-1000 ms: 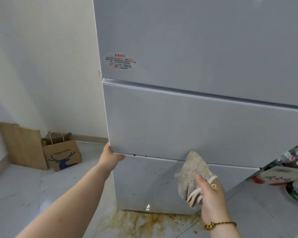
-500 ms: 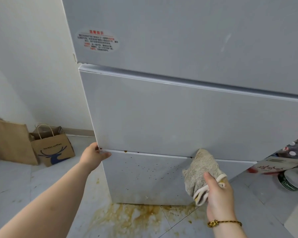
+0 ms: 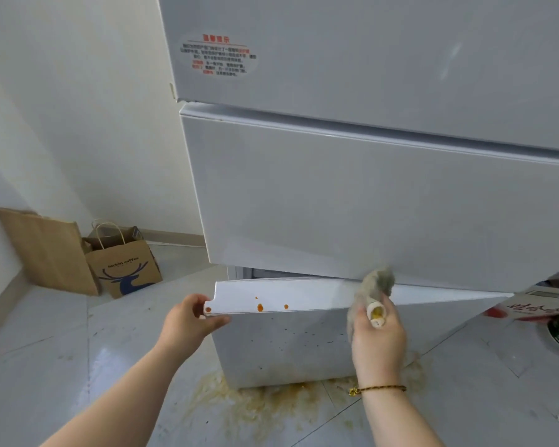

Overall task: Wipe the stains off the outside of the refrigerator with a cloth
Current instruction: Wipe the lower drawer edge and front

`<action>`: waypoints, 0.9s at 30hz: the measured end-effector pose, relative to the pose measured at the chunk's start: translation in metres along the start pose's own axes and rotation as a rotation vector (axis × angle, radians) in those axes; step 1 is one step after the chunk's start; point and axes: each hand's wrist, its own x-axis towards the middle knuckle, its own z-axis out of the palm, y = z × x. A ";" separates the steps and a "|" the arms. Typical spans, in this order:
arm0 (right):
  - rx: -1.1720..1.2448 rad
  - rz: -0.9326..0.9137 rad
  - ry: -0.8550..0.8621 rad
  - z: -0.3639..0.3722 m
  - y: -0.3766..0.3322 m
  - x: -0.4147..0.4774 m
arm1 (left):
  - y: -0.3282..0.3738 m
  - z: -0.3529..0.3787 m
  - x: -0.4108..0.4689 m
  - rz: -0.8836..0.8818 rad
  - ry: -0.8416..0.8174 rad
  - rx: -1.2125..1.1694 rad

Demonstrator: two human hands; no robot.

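The refrigerator [image 3: 368, 204] fills the upper and right part of the frame, and its bottom door [image 3: 288, 343] is ajar, swung out on the left side so the white top edge shows. The left hand [image 3: 188, 321], lower center-left, has its fingers and thumb curled around that door's top left corner, gripping it.

The right hand [image 3: 378, 343], lower center-right, is closed around a greyish cloth [image 3: 375, 282]. The cloth sticks up from the fist and sits on the door's top edge, right where it meets the underside of the middle door. There's a beaded bracelet [image 3: 381, 388] on that wrist.

About 4 orange stains [image 3: 260, 307] sit on the top edge between the 2 hands, none of them touching the cloth. The door's front has lots of small dark specks, and a yellowish-brown spill [image 3: 271, 404] spreads over the floor tiles at the base.

2 brown paper bags [image 3: 126, 266] lean against the wall at the left. A red-lettered sticker [image 3: 218, 56] is on the top door, and a box [image 3: 539, 306] peeks in at the right edge.
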 end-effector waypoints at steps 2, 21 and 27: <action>-0.189 -0.177 -0.139 0.024 0.002 -0.016 | -0.006 0.001 -0.011 0.002 0.000 0.000; -0.957 -1.105 -0.730 0.040 0.030 -0.065 | -0.029 -0.002 -0.055 0.099 -0.064 0.087; -0.914 -0.844 -0.708 0.036 0.014 -0.056 | -0.028 -0.009 -0.052 0.075 -0.131 -0.003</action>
